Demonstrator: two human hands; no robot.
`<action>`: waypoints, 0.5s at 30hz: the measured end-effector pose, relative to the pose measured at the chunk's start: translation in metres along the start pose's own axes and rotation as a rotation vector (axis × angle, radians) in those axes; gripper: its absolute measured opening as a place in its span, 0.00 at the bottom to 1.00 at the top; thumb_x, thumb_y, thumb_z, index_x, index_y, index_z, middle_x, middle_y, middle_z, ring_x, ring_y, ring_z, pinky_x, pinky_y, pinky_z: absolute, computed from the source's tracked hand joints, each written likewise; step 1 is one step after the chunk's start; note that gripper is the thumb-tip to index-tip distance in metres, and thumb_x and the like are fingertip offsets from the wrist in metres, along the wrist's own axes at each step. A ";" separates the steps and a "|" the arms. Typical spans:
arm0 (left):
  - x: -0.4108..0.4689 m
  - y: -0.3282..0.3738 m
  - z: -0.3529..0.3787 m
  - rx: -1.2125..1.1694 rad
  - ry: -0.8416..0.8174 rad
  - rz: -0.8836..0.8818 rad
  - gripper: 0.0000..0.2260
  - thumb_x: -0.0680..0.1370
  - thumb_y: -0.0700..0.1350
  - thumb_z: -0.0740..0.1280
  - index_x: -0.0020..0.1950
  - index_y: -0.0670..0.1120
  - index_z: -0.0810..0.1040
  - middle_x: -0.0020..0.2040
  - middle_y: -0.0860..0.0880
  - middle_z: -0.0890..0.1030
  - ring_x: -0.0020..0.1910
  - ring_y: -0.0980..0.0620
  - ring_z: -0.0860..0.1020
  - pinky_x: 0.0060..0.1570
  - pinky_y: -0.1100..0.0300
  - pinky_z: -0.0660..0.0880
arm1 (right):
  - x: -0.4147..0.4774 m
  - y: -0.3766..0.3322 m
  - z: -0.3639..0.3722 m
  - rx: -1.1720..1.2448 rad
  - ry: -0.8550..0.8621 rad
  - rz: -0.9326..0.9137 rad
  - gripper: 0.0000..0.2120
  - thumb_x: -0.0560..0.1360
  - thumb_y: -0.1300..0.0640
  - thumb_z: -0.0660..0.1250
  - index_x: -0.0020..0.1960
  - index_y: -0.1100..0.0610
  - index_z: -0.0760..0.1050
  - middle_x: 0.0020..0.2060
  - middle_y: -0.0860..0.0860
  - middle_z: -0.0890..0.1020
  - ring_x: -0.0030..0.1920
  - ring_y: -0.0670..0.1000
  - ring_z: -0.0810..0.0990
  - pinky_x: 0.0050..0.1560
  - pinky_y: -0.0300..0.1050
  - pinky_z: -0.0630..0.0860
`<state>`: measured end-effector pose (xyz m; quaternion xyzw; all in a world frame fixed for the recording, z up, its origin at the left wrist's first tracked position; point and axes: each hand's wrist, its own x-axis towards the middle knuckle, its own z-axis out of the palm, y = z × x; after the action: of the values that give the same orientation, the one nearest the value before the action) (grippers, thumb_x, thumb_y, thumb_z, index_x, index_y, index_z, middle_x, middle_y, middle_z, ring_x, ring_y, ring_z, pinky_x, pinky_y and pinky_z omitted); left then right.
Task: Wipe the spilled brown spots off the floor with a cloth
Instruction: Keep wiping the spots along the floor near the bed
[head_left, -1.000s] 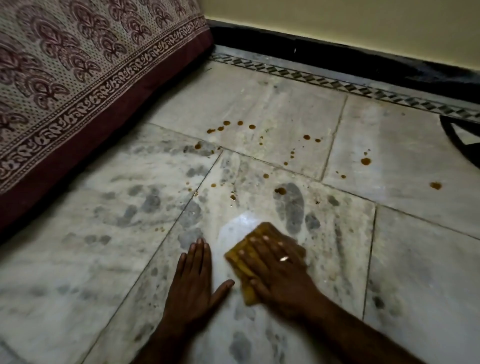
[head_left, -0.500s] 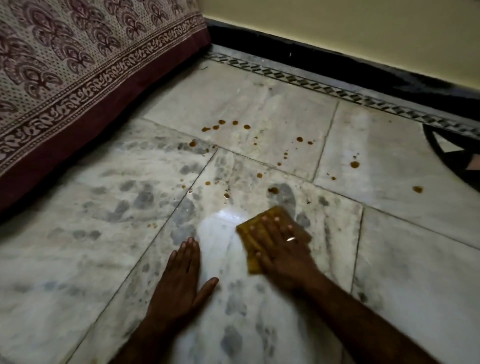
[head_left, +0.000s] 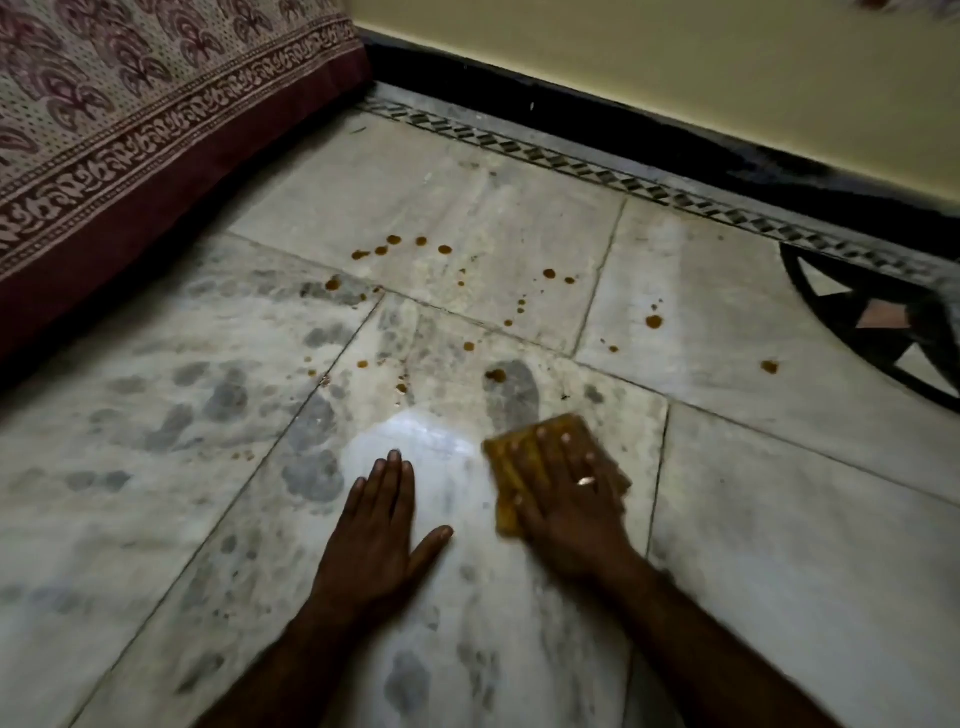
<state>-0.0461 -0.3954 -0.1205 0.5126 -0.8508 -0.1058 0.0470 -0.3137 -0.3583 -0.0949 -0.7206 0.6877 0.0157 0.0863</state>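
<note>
Nearest the viewer, the left hand (head_left: 376, 540) is laid flat on the marble floor (head_left: 779, 519), its fingers (head_left: 387, 480) extended and held close together with the thumb splayed outward; nothing is gripped by it, and it is judged to serve as a brace. Just beside it, the right hand (head_left: 566, 499) is pressed palm-down on a folded yellow cloth (head_left: 519, 457), the fingers spread across its top and a ring visible on one of them. The cloth is therefore pinned flat rather than pinched, and its far edge lies just short of the nearest brown spot (head_left: 496, 375).

The cloth is judged to be light, soft and limp (its ribbed face suggests an absorbent weave), so that it is best controlled by broad downward pressure across the folded pad; a hold at one corner would probably let it bunch or unfold. A bright sheen is shown on the tile between the hands, and the polished stone is judged to be slick there.

Farther off, the brown spots (head_left: 415, 244) are scattered over two or three tiles and across the grout lines, most of them well apart from the cloth; the greater part of the task is judged to remain. To the left a block-printed bedspread (head_left: 130, 104) hangs near the floor. Beyond, a patterned inlay border (head_left: 571, 166), a dark skirting (head_left: 571, 114) and a pale yellow wall (head_left: 675, 52) close the room, with a dark geometric floor inlay (head_left: 883, 317) at right.
</note>
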 end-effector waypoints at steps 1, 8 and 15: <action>-0.002 0.000 0.002 0.003 0.022 -0.002 0.40 0.81 0.69 0.47 0.80 0.39 0.56 0.81 0.40 0.54 0.80 0.43 0.54 0.78 0.53 0.44 | 0.019 0.015 -0.005 0.031 -0.016 0.125 0.31 0.80 0.37 0.38 0.82 0.44 0.43 0.82 0.52 0.42 0.81 0.59 0.42 0.79 0.63 0.45; -0.002 0.000 0.007 0.003 0.033 -0.001 0.41 0.80 0.69 0.50 0.81 0.39 0.53 0.82 0.41 0.52 0.81 0.43 0.53 0.77 0.49 0.50 | 0.085 -0.018 -0.016 0.051 -0.039 0.139 0.29 0.83 0.42 0.43 0.82 0.48 0.48 0.80 0.55 0.44 0.80 0.66 0.49 0.77 0.61 0.38; 0.000 0.000 0.003 -0.052 0.059 -0.014 0.39 0.79 0.68 0.52 0.77 0.38 0.64 0.79 0.39 0.63 0.77 0.41 0.63 0.74 0.46 0.59 | 0.017 -0.008 -0.018 -0.050 -0.111 -0.126 0.28 0.83 0.38 0.41 0.82 0.44 0.50 0.80 0.54 0.61 0.78 0.62 0.62 0.74 0.58 0.57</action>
<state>-0.0470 -0.3951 -0.1230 0.5201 -0.8424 -0.1129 0.0847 -0.3070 -0.3777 -0.0791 -0.7624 0.6347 0.0673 0.1068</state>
